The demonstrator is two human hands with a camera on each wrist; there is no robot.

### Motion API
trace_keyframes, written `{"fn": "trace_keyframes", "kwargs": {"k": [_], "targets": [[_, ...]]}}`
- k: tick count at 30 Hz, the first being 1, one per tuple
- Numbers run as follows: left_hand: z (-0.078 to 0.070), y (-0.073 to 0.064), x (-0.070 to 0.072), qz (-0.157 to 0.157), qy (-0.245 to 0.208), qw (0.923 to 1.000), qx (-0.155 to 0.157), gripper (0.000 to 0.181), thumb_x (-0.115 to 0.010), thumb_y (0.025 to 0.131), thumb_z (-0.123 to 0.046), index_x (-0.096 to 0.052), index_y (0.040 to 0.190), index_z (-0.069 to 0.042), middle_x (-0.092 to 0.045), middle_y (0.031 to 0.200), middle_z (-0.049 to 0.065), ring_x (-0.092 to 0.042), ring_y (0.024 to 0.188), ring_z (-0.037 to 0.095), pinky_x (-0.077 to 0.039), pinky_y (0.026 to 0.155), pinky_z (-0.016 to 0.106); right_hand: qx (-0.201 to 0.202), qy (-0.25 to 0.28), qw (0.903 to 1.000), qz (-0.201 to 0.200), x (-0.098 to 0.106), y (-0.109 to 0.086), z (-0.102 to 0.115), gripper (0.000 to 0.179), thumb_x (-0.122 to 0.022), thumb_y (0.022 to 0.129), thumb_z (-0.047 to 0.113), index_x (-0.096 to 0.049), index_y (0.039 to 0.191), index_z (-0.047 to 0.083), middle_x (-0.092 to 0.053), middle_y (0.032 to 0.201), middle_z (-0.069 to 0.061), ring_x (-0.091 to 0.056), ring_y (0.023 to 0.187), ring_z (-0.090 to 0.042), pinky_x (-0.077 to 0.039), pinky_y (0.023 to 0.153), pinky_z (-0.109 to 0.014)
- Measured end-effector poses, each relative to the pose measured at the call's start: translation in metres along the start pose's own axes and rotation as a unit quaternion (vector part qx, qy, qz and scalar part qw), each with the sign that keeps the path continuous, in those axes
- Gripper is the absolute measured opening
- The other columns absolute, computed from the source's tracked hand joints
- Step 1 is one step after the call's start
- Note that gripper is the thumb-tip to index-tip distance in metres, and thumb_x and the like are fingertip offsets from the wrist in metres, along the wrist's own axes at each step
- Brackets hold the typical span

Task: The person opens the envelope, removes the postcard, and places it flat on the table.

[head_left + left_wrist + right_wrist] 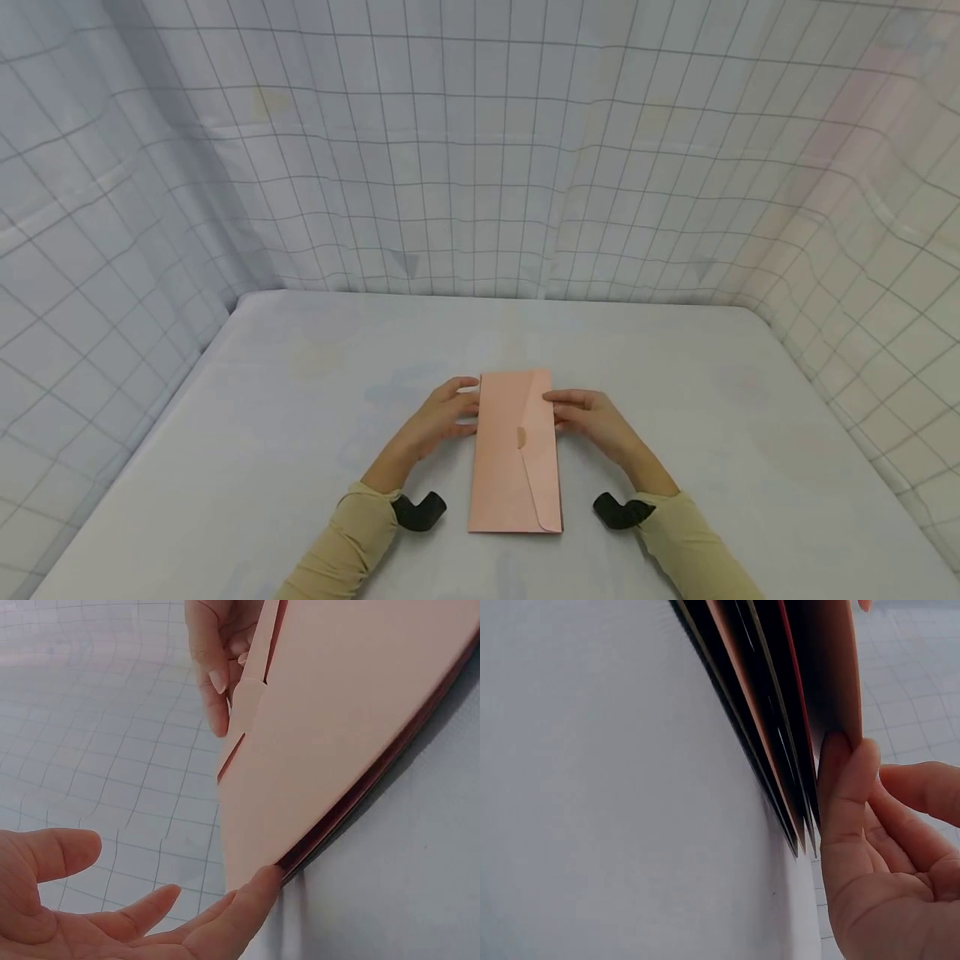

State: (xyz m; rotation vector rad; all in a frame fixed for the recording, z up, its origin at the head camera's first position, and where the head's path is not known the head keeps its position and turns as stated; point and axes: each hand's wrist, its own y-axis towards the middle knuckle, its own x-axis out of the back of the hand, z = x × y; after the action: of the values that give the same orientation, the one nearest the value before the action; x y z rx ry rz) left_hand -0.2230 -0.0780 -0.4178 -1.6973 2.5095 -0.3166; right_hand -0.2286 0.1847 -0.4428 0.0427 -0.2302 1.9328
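A pink envelope (pixel 498 454) with a long slanted flap and a rounded tab lies lengthwise on top of several flat layers. The right wrist view shows their spread edges (pixel 769 727) in black, pink and red. My left hand (pixel 444 414) is at the left long side, fingertips right at the edge; in the left wrist view its thumb (pixel 71 851) stands away from the envelope. At the right long side, my right hand (pixel 588 417) pinches the top envelope's edge, with one fingertip tucked under it. The ends of its lower fingers are partly hidden in the head view.
A white-covered table (pixel 300 400) lies under the stack. Gridded white curtains (pixel 480 150) hang behind it and along both sides. A black curved band end (pixel 422 511) sticks out at the left sleeve, and a similar one (pixel 621 511) at the right sleeve.
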Motion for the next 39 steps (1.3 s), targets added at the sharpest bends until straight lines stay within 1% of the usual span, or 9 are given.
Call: {"fn": "trace_keyframes", "kwargs": {"k": [3, 10, 14, 19, 23, 27, 29, 36, 39], "targets": [[-0.002, -0.002, 0.000, 0.001, -0.002, 1.0000, -0.004, 0.049, -0.042, 0.099, -0.016, -0.028, 0.143, 0.001, -0.043, 0.135, 0.029, -0.048, 0.123, 0.041, -0.050, 0.093, 0.042, 0.006, -0.003, 0.9998, -0.017, -0.002, 0.000, 0.000, 0.039, -0.054, 0.092, 0.006, -0.051, 0.128, -0.009, -0.063, 0.115, -0.012, -0.062, 0.083, -0.001, -0.052, 0.075, -0.018], [-0.005, -0.003, -0.002, 0.006, 0.004, 0.9995, -0.030, 0.047, -0.041, 0.098, -0.013, -0.030, 0.141, 0.003, -0.044, 0.136, 0.029, -0.047, 0.124, 0.039, -0.048, 0.097, 0.043, 0.022, -0.002, 0.9975, -0.067, -0.004, 0.000, 0.002, 0.038, -0.056, 0.091, 0.005, -0.053, 0.128, -0.006, -0.055, 0.127, -0.024, -0.060, 0.082, 0.001, -0.051, 0.073, -0.015], [-0.005, -0.003, 0.000, 0.017, 0.009, 0.9990, -0.039, 0.047, -0.043, 0.097, -0.013, -0.033, 0.140, 0.003, -0.047, 0.133, 0.028, -0.053, 0.118, 0.031, -0.048, 0.097, 0.040, 0.032, 0.009, 0.9961, -0.082, -0.004, -0.001, 0.005, 0.039, -0.056, 0.091, 0.004, -0.053, 0.128, -0.007, -0.053, 0.130, -0.023, -0.059, 0.083, 0.002, -0.051, 0.073, -0.014], [-0.002, -0.002, 0.006, 0.045, 0.013, 0.9983, -0.035, 0.047, -0.046, 0.097, -0.013, -0.036, 0.141, -0.001, -0.050, 0.129, 0.023, -0.057, 0.101, 0.017, -0.051, 0.090, 0.033, 0.040, 0.023, 0.9949, -0.090, -0.006, -0.002, 0.008, 0.041, -0.057, 0.091, 0.006, -0.051, 0.129, -0.009, -0.054, 0.131, -0.020, -0.060, 0.089, 0.002, -0.052, 0.075, -0.015], [0.001, -0.001, 0.006, 0.074, 0.010, 0.9964, -0.040, 0.050, -0.054, 0.091, -0.008, -0.039, 0.140, -0.006, -0.057, 0.106, 0.008, -0.054, 0.086, 0.011, -0.050, 0.081, 0.028, 0.040, 0.025, 0.9945, -0.094, -0.007, -0.003, 0.009, 0.041, -0.057, 0.091, 0.007, -0.051, 0.129, -0.008, -0.056, 0.129, -0.015, -0.059, 0.090, 0.001, -0.052, 0.076, -0.016], [0.002, -0.002, 0.005, 0.101, 0.007, 0.9926, -0.066, 0.058, -0.061, 0.085, 0.000, -0.040, 0.139, -0.007, -0.060, 0.084, -0.003, -0.055, 0.078, 0.010, -0.048, 0.077, 0.028, 0.043, 0.030, 0.9941, -0.094, -0.008, -0.003, 0.010, 0.039, -0.055, 0.091, 0.004, -0.051, 0.129, -0.007, -0.058, 0.123, -0.010, -0.059, 0.089, 0.001, -0.051, 0.076, -0.016], [0.002, -0.003, 0.005, 0.107, 0.008, 0.9912, -0.077, 0.061, -0.063, 0.083, 0.002, -0.040, 0.139, -0.006, -0.064, 0.085, -0.006, -0.057, 0.078, 0.010, -0.049, 0.077, 0.027, 0.044, 0.029, 0.9941, -0.094, -0.008, -0.002, 0.011, 0.039, -0.054, 0.091, 0.003, -0.051, 0.128, -0.007, -0.058, 0.122, -0.011, -0.059, 0.090, 0.001, -0.051, 0.076, -0.015], [-0.002, -0.007, 0.001, 0.087, -0.001, 0.9909, -0.103, 0.063, -0.064, 0.081, 0.005, -0.041, 0.139, -0.004, -0.056, 0.069, -0.010, -0.052, 0.071, 0.006, -0.048, 0.073, 0.023, 0.057, -0.003, 0.9923, -0.110, -0.010, -0.004, 0.013, 0.037, -0.057, 0.089, 0.005, -0.055, 0.124, -0.006, -0.057, 0.126, -0.021, -0.059, 0.092, 0.002, -0.051, 0.079, -0.017], [-0.005, -0.009, -0.001, 0.072, -0.007, 0.9903, -0.119, 0.063, -0.064, 0.081, 0.006, -0.041, 0.139, -0.004, -0.062, 0.075, -0.006, -0.057, 0.075, 0.004, -0.050, 0.074, 0.023, 0.066, -0.024, 0.9908, -0.116, -0.010, -0.006, 0.016, 0.036, -0.059, 0.089, 0.006, -0.056, 0.123, -0.005, -0.056, 0.127, -0.022, -0.059, 0.094, 0.003, -0.050, 0.080, -0.015]]}}
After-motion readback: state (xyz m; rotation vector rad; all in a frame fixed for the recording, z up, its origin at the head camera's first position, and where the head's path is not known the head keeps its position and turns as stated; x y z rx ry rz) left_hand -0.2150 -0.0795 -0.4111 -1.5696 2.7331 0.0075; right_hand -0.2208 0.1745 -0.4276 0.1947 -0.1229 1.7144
